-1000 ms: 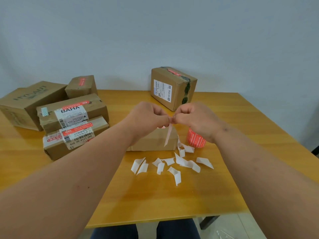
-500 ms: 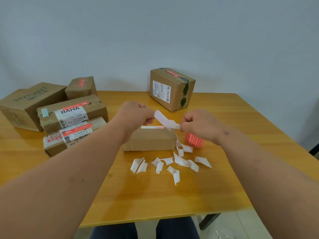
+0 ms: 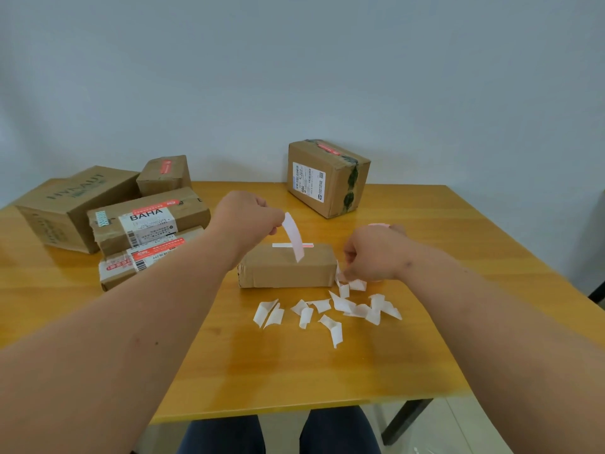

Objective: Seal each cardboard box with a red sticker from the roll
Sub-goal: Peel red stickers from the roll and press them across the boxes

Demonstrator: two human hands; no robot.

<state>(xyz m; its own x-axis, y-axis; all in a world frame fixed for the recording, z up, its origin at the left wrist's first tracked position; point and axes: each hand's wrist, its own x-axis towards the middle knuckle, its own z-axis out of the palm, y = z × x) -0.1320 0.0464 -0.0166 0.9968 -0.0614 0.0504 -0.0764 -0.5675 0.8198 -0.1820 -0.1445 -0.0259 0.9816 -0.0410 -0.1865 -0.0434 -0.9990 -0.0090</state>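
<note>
Two hands that were pinched together a second ago have come apart: half a second back a white strip spanned between them, and now we see it hanging from our left hand [image 3: 248,214] alone, the strip [image 3: 294,236] curving down in front of the small cardboard box [image 3: 286,265] at the middle of the table [image 3: 294,371], its lower end over the box's top face. Our left fingers are curled and pinch the strip's upper end. Our right hand [image 3: 373,253] has dropped to the table just right of the box, fingers curled down among the white scraps; whether it holds a scrap, a sticker or nothing we cannot tell, because the fingertips are hidden behind the knuckles. A pale pink blur shows just above that hand, too smeared to name. The red roll, plain in the earlier pictures just right of the box, is now hidden behind the right hand. The pile of backing scraps [image 3: 330,309] lies in front of the box, much as it lay before. On the box's top a white and red band [image 3: 293,245] already sits near the far edge. We judge that the peel has just finished, though which piece is sticker and which is backing we cannot say, since the strip shows only its white face. Sealed boxes stand at the left [image 3: 147,221] and at the back [image 3: 327,178], so we take this box for one of the last
</note>
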